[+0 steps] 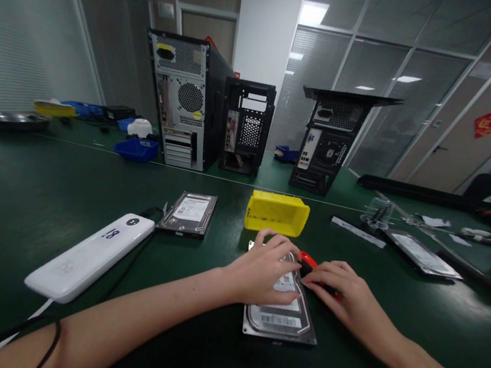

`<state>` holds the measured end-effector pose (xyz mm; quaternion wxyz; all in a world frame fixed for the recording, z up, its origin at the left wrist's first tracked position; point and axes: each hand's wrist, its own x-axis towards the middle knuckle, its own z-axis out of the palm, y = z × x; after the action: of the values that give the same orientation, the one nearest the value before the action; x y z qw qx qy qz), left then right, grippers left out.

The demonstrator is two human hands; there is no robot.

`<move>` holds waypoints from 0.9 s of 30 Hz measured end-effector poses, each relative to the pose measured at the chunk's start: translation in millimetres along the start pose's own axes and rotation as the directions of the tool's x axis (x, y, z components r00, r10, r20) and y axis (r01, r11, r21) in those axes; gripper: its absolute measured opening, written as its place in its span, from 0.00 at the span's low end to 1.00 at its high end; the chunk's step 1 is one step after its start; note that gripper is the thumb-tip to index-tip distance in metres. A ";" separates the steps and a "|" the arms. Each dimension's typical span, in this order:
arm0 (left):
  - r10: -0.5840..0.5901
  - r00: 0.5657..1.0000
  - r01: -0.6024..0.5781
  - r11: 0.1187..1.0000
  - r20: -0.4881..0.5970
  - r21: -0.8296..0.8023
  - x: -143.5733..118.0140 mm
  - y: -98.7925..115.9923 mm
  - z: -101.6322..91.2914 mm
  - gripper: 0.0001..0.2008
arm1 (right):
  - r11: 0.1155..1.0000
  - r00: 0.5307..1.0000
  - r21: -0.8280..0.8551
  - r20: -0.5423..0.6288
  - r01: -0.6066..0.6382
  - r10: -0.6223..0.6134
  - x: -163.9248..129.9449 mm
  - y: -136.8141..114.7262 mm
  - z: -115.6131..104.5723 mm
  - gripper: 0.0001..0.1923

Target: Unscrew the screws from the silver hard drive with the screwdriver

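Note:
A hard drive (279, 323) with a white label lies on the table in front of me. Over its upper part rests my left hand (262, 269), fingers bent and spread, thumb apart across the label. My right hand (343, 291) is at the drive's right edge, its thumb and fingertips pinched together; whatever is between them is too small or hidden to make out. Behind those fingertips lies a red and black tool (308, 260), partly covered by the hand. Just beyond the drive stands a yellow plastic bin (277, 214).
Another hard drive (189, 212) lies left, near a white power bank (92, 256) with cables. A third drive (421, 254) is at right, beside a clear cup (377, 214) and a label strip (358, 232). Computer cases (214, 104) stand behind, near a blue bin (136, 149).

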<state>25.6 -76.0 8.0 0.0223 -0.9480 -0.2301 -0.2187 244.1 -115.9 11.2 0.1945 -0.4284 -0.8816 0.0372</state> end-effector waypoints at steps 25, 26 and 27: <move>0.033 0.998 -0.029 0.996 0.050 -0.084 1.9 0.7 -1.5 0.14 | 0.992 0.995 0.080 -0.030 -0.094 0.097 -7.7 1.2 8.3 0.09; 0.034 0.998 -0.029 0.996 0.050 -0.086 1.9 0.7 -1.6 0.14 | 0.992 0.994 0.084 -0.040 -0.096 0.099 -7.8 1.1 8.3 0.09; 0.033 0.998 -0.029 0.996 0.049 -0.088 1.9 0.8 -1.7 0.14 | 0.992 0.994 0.086 -0.050 -0.093 0.097 -7.8 1.0 8.3 0.09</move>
<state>26.8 -76.2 10.4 -0.0214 -0.9568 -0.2061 -0.2039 246.1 -120.4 0.9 0.2341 -0.4622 -0.8523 0.0716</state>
